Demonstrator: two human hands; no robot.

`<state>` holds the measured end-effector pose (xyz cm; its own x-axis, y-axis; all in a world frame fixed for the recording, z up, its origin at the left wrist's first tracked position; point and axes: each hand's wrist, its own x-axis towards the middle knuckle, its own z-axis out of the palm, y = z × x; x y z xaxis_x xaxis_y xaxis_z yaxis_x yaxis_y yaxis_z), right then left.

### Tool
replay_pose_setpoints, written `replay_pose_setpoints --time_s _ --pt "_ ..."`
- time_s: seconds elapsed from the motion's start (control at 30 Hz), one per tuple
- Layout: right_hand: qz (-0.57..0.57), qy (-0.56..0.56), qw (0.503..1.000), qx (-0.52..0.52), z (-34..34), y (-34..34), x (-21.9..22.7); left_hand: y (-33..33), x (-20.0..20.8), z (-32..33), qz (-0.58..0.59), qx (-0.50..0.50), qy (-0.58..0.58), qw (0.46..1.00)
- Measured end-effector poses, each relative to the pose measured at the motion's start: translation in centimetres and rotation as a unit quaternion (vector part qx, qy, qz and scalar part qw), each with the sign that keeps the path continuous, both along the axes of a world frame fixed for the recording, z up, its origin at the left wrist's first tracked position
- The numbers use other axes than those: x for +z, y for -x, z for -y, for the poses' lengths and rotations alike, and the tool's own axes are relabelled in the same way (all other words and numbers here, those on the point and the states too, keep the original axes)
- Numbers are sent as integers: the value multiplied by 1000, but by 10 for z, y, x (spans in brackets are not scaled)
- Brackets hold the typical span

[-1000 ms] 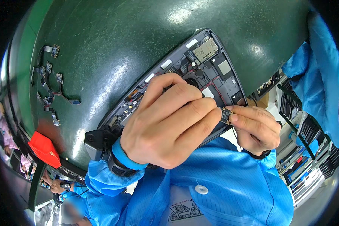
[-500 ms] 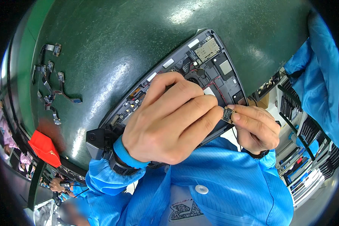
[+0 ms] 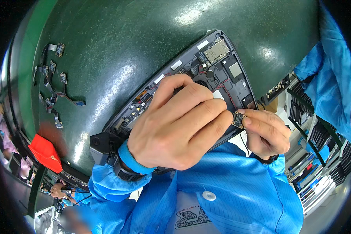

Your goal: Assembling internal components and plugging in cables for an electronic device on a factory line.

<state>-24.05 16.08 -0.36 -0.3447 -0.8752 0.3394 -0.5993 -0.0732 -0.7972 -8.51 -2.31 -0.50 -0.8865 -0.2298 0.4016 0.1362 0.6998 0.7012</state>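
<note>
My right hand (image 3: 268, 132) pinches a small dark circuit board (image 3: 238, 119) with gold-coloured edge holes between thumb and fingers. My left hand (image 3: 181, 124), with a blue band at its wrist, is closed with its fingers bent, back of the hand facing up. The fingertip nearest the board meets its left edge; the left thumb and whatever lies under those fingers are hidden. Beneath both hands lies an opened dark grey tablet-like device (image 3: 233, 86), tilted across the table, showing a metal-shielded module, red wires and small parts. My left hand covers its middle.
Several small boards with flat ribbon cables (image 3: 52, 84) lie on the green table (image 3: 144, 31) at the left. A red box (image 3: 45, 153) stands by the left edge. Blue cloth (image 3: 331, 82) hangs at the right above racks of dark panels (image 3: 306, 111). Another person's hand (image 3: 57, 190) shows lower left.
Both hands and the small circuit board have shifted slightly to the right. The opened device has barely moved, and the hold on the board stays the same.
</note>
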Motion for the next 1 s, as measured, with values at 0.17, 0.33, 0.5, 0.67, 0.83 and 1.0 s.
replay_pose_setpoints --time_s 0.17,0.33,0.5,0.67,0.83,1.0 --pt "4 -3 1000 3 1 -1 1 -1 1 0 3 4 -11 1000" --pt "4 0 1000 5 1 -1 0 -1 0 0 2 0 -11 1000" --pt "8 3 1000 14 2 -1 -1 -3 2 1 7 5 -11 1000" --pt "5 0 1000 18 1 0 -1 -2 0 1 2 0 -11 1000" --pt "5 2 1000 20 1 0 -2 -2 3 1 16 -2 -12 1000" --pt "9 -3 1000 21 2 -1 -1 -3 1 1 6 4 -2 1000"
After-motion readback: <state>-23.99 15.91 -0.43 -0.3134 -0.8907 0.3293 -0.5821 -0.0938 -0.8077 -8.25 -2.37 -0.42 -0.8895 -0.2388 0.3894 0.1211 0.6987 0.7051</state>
